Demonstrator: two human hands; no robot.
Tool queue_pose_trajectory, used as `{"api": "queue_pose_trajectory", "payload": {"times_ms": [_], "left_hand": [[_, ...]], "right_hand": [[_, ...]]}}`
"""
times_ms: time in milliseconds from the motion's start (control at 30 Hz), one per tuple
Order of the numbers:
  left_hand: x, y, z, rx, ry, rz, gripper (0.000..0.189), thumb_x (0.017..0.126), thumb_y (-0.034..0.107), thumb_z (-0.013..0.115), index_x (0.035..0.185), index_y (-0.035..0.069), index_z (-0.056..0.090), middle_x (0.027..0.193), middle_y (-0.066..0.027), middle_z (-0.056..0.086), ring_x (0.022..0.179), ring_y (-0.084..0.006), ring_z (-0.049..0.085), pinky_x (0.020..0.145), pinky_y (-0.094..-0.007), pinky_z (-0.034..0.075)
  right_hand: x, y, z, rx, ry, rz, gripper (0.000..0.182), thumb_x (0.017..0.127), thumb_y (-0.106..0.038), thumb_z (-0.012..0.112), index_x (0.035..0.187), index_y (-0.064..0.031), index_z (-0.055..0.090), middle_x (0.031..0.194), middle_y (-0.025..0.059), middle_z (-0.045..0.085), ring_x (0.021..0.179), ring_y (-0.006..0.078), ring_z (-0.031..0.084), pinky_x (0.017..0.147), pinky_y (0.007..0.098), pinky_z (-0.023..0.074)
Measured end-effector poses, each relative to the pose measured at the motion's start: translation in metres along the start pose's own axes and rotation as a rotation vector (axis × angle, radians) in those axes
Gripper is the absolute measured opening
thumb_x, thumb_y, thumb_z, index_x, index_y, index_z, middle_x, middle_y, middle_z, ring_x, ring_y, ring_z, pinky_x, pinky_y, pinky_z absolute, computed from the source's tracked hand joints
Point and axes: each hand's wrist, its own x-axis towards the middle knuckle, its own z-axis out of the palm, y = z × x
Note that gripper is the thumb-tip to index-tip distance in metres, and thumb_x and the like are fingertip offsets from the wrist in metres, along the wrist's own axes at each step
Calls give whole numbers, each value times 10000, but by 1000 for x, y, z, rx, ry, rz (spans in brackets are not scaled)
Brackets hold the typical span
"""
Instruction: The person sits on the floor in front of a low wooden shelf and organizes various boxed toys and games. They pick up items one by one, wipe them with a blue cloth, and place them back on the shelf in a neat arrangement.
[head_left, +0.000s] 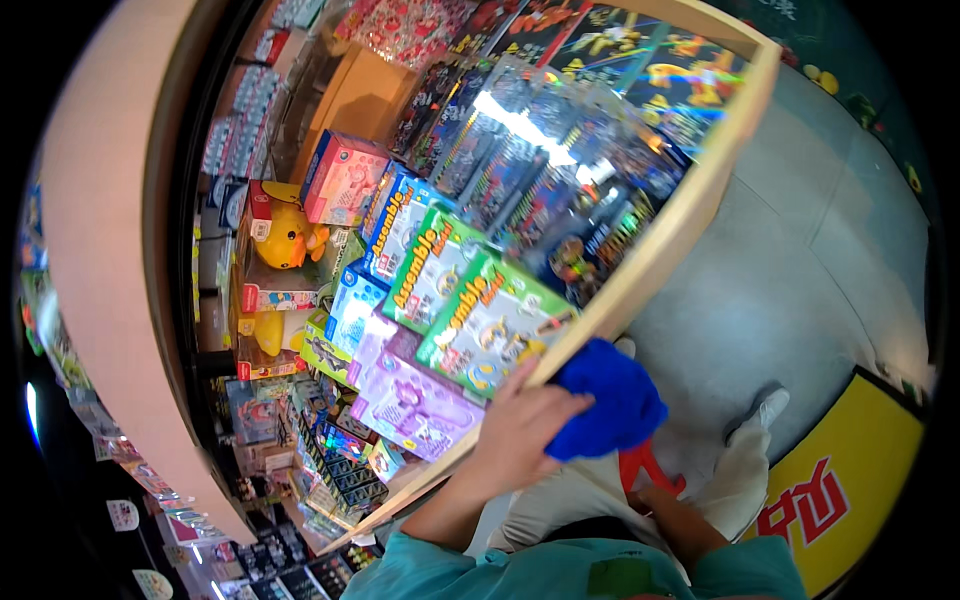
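My left hand (519, 429) grips a bunched blue cloth (611, 401) at the wooden rim (637, 281) of a display bin. Some of its fingers lie over the rim's inner side, beside a green boxed assemble model set (491, 322). The cloth hangs on the outer side of the rim, above my trousers. Low in front of my body, my right hand (643, 501) is at a red object (646, 469), which it seems to hold. Much of that hand and object is hidden or blurred, so the object's kind is unclear.
Purple toy boxes (416, 401), a pink box (346, 178) and a boxed yellow duck toy (281, 234) crowd the bin. Clear plastic packages (517, 150) fill its far part. A pale curved panel (97, 225) stands left. A yellow sign (847, 465) lies right of my foot on grey floor (757, 292).
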Motion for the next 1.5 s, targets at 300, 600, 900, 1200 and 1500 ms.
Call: {"api": "queue_pose_trajectory", "payload": {"times_ms": [300,600,900,1200,1500], "left_hand": [[6,-4,-8,-295,17,-82,319,749,253,691,1030,104,673,835,-38,633,772,-192,630,1036,-460,339],[7,8,13,76,2,-204,352,714,313,676,1028,154,664,878,0,648,816,-159,623,981,-458,348],[36,41,25,261,139,-446,443,591,246,737,1018,161,654,885,0,635,875,-180,604,943,-482,326],[24,42,35,230,213,-411,391,651,253,669,1026,147,648,923,-16,632,861,-182,611,958,-478,313],[18,31,56,322,419,-364,400,574,265,713,958,167,657,863,4,627,857,-160,612,1001,-459,313]], "right_hand": [[21,60,-15,370,-374,113,486,796,-391,509,1109,-41,633,1129,192,609,1082,307,559,908,418,417],[35,194,-27,795,-576,376,592,792,-497,547,1172,-47,606,1123,187,618,1068,259,588,900,370,441],[17,288,-79,653,-645,304,614,799,-509,573,1178,-25,588,1078,181,625,1023,237,595,864,363,455],[-2,276,-191,220,-366,-9,546,824,-456,599,1129,-4,588,976,151,632,915,197,590,787,353,473],[-81,162,-357,474,618,-667,316,858,-185,600,1113,-4,560,1086,116,593,1052,227,542,950,330,398]]}}
